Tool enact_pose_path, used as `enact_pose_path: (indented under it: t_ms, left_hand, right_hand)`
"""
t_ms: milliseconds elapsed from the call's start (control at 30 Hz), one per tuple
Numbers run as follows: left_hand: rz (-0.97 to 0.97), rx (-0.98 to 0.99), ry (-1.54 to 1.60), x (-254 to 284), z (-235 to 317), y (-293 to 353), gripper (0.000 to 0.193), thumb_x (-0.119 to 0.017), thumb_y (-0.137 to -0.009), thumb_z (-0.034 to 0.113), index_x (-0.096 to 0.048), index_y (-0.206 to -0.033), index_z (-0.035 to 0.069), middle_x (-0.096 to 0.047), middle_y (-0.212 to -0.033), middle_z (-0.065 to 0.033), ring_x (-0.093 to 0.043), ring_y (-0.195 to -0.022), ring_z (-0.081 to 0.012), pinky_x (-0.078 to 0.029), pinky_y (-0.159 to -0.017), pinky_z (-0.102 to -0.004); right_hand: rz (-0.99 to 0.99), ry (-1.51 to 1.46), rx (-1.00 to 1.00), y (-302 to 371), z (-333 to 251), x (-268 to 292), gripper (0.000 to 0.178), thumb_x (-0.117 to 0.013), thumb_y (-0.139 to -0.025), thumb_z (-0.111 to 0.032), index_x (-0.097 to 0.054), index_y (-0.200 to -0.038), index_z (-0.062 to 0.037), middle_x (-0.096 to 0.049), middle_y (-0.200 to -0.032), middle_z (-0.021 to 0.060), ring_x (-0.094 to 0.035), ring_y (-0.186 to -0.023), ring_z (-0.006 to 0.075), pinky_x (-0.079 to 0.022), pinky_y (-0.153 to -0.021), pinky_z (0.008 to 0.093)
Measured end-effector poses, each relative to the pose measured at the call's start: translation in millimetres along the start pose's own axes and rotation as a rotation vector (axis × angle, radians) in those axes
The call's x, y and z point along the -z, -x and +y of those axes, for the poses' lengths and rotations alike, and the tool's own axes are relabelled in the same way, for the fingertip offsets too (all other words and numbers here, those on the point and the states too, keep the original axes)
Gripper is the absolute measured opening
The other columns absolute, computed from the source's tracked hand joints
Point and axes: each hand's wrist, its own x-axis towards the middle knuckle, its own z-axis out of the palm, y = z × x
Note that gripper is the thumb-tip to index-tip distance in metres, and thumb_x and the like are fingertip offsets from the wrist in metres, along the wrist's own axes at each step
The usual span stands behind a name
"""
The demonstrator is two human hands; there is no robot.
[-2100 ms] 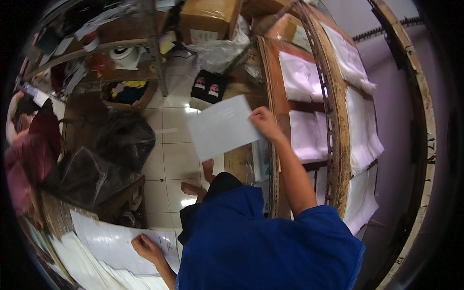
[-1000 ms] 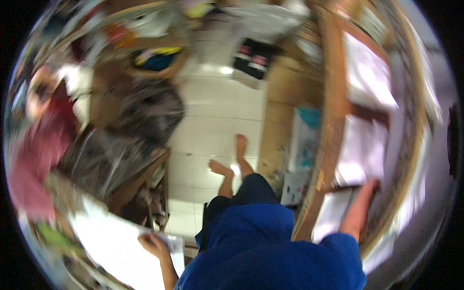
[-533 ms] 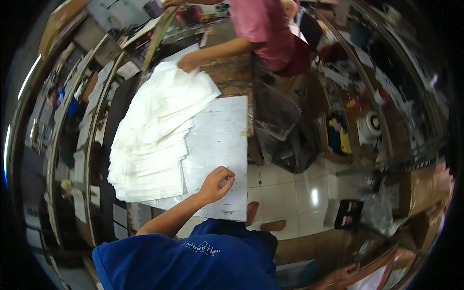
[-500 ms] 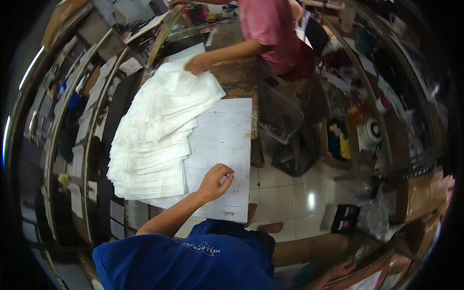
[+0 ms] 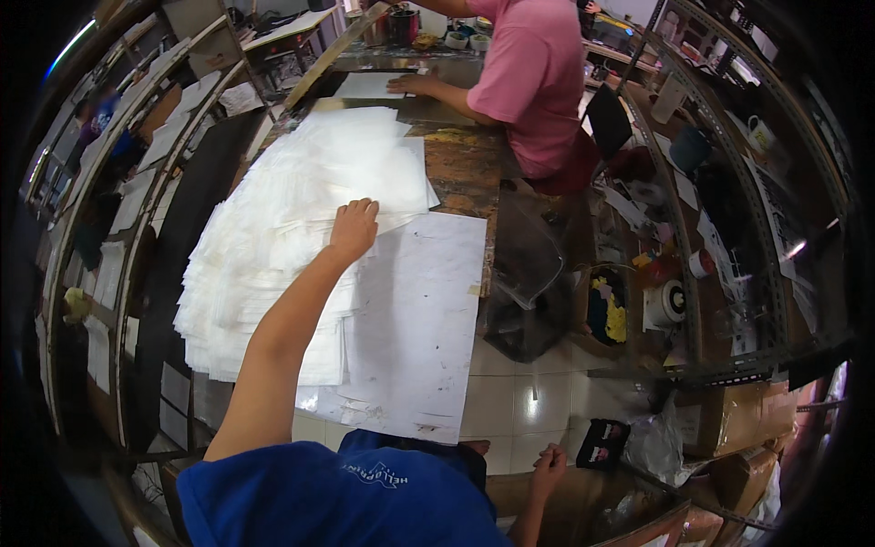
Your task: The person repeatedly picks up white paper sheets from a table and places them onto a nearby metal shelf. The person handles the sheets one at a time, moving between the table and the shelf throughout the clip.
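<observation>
A broad, fanned pile of thin white sheets [image 5: 264,219] covers the left half of the table. My left hand [image 5: 355,228] rests on the pile near its right edge, fingers slightly bent and a little apart on the top sheet. Beside the pile, a large white board [image 5: 419,319] with marks and a taped edge lies bare. My right hand [image 5: 549,467] hangs low at the right, well away from the table, its fingers loosely curled with nothing visible in them.
Across the table a person in a pink shirt [image 5: 538,82] has a hand on a white sheet [image 5: 365,85] over a dark surface, beneath a raised wooden frame [image 5: 337,55]. Shelves [image 5: 137,191] line the left. Cardboard boxes [image 5: 738,419] and a dark plastic bag [image 5: 529,319] are at the right.
My left hand has moved from above the white board up and left onto the pile. The co-worker's hand has left the pile for the sheet at the far end. My view has shifted.
</observation>
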Motion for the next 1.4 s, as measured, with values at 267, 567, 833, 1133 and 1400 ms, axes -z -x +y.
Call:
enact_pose_path:
  t_ms: [267,567,833,1133,1400]
  left_hand:
    - [-0.172,-0.075,-0.167,-8.7,1.4,-19.3,0.013,-0.053,-0.083,0.012,-0.063,-0.091,0.009,-0.061,-0.09,-0.0076,-0.059,-0.09,-0.0229,-0.042,-0.08,-0.0414]
    - [-0.169,-0.661,0.385,50.4,210.3,87.8,0.006,-0.06,-0.079,0.007,-0.054,-0.077,0.007,-0.054,-0.071,-0.0098,-0.052,-0.06,-0.0299,-0.04,-0.057,-0.0414]
    - [-0.436,-1.039,0.742,80.7,349.0,190.3,0.008,-0.062,-0.079,0.011,-0.058,-0.085,0.006,-0.055,-0.074,-0.0101,-0.055,-0.063,-0.0296,-0.043,-0.061,-0.0406]
    - [-0.754,-1.047,0.943,116.7,353.5,178.7,0.02,-0.063,-0.082,0.012,-0.062,-0.1,0.003,-0.061,-0.084,-0.0117,-0.06,-0.071,-0.0275,-0.044,-0.07,-0.0391]
    - [-0.583,-0.81,0.821,98.9,289.9,144.5,0.018,-0.06,-0.083,0.007,-0.062,-0.1,0.0,-0.058,-0.082,-0.0135,-0.057,-0.074,-0.0291,-0.043,-0.069,-0.0395]
  right_hand:
    - [0.096,-0.019,-0.048,36.1,17.7,-6.8,0.013,-0.052,-0.093,-0.011,-0.057,-0.101,-0.0022,-0.056,-0.079,0.0034,-0.047,-0.061,0.0062,-0.04,-0.053,0.0215]
    - [-0.283,-0.489,-0.174,16.2,-63.2,-113.9,0.033,-0.056,-0.095,-0.022,-0.052,-0.124,-0.0077,-0.057,-0.097,0.0052,-0.057,-0.075,0.0114,-0.049,-0.063,0.0259]
    - [0.2,-0.038,-0.154,39.2,-66.4,-63.9,0.021,-0.06,-0.091,-0.019,-0.057,-0.1,-0.0003,-0.057,-0.073,0.0079,-0.055,-0.069,0.0133,-0.045,-0.06,0.0301]
    - [0.971,0.114,-0.195,135.3,60.1,132.4,0.019,-0.065,-0.085,-0.014,-0.065,-0.099,-0.0003,-0.062,-0.078,0.0034,-0.055,-0.069,0.0097,-0.046,-0.061,0.0254]
    - [1.686,-0.482,-0.33,257.2,113.6,260.4,0.017,-0.064,-0.085,-0.011,-0.053,-0.098,-0.0074,-0.054,-0.068,0.0017,-0.047,-0.051,0.0094,-0.036,-0.039,0.0218]
